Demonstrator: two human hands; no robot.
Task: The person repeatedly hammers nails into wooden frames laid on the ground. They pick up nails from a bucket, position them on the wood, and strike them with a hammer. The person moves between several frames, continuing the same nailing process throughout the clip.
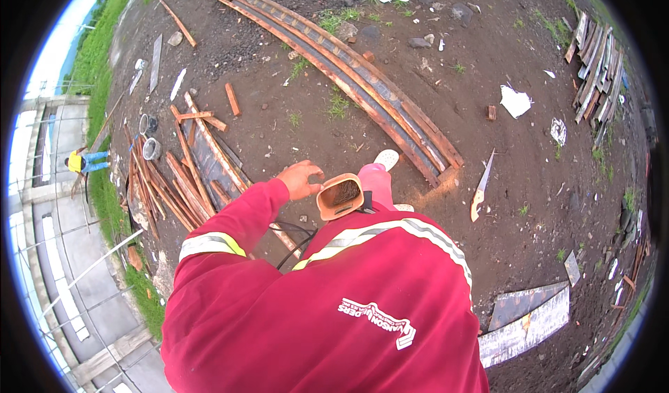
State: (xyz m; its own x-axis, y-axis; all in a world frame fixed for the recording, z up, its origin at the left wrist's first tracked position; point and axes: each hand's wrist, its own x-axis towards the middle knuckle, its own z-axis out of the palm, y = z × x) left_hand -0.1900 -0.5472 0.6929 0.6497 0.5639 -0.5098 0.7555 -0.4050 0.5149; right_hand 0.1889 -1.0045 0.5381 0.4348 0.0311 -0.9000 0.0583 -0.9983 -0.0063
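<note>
My left hand [301, 180], in a red sleeve with a reflective band, hovers at the left side of an orange-tan open pouch [323, 205] at my waist. Its fingers curve loosely with a gap to the thumb, and nothing shows between them. Many thin dark brown pieces, too small to name surely, fill the pouch. My right hand is out of sight, hidden by my body or beyond the picture. On the dirt to the right lies a handsaw [483, 187] with a pale handle. Long wooden boards [390, 118] end just ahead of my foot.
To the left lie stacked lumber [188, 191], two buckets [151, 148] and a loose wood block [232, 99]. A pile of planks [598, 69] rests at the far right, sheets of board [529, 323] at the lower right. A person in yellow [77, 162] stands at the far left.
</note>
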